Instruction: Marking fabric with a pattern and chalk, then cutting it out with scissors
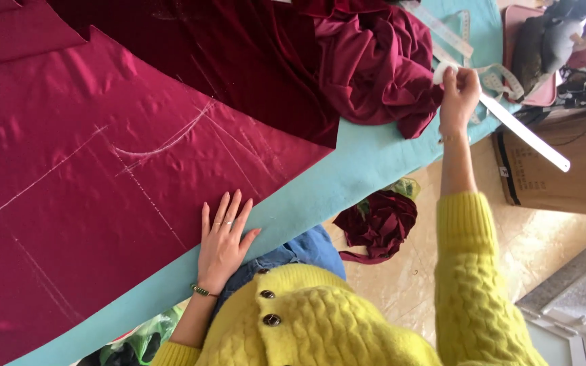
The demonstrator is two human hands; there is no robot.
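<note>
My left hand [224, 238] lies flat, fingers spread, on the near edge of a shiny crimson fabric panel [103, 183] marked with white chalk lines and a curve. My right hand [458, 93] reaches far out to the right and pinches a small white piece, likely tailor's chalk [444, 70], beside a long white ruler [523, 132] and a measuring tape [496, 78]. A crumpled dark red cloth heap [374, 61] lies just left of that hand. Both arms wear yellow knit sleeves.
The fabric rests on a turquoise table [347, 176]. Darker velvet cloth [239, 61] covers the far side. On the floor lie a bundle of red scraps [378, 224] and a cardboard box [557, 169]. A pink tray with grey items [544, 41] sits at the table's right end.
</note>
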